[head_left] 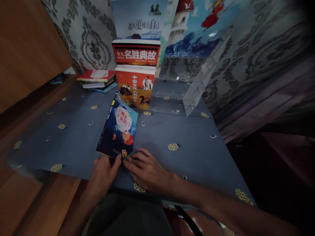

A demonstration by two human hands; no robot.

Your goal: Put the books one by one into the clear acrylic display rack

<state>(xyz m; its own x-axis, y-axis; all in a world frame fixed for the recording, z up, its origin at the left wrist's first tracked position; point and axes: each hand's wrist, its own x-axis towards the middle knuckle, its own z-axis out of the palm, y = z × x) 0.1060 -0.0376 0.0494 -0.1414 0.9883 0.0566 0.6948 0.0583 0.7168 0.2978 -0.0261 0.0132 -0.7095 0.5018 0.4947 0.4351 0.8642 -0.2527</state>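
A thin blue picture book with a cartoon fish on its cover is tilted up over the table, its top leaning toward the upright books. My left hand grips the lower edge, thumb on the cover and fingers behind it. At the lower right corner my right hand has its fingers curled against the book. Just behind stands an orange book in a clear acrylic rack, with a red book in the tier above.
Left of the rack lies a stack of books. A pale blue book and a lighthouse picture book fill the top tier. The blue patterned tablecloth covers the table. Wooden furniture borders the left side, patterned curtain the back.
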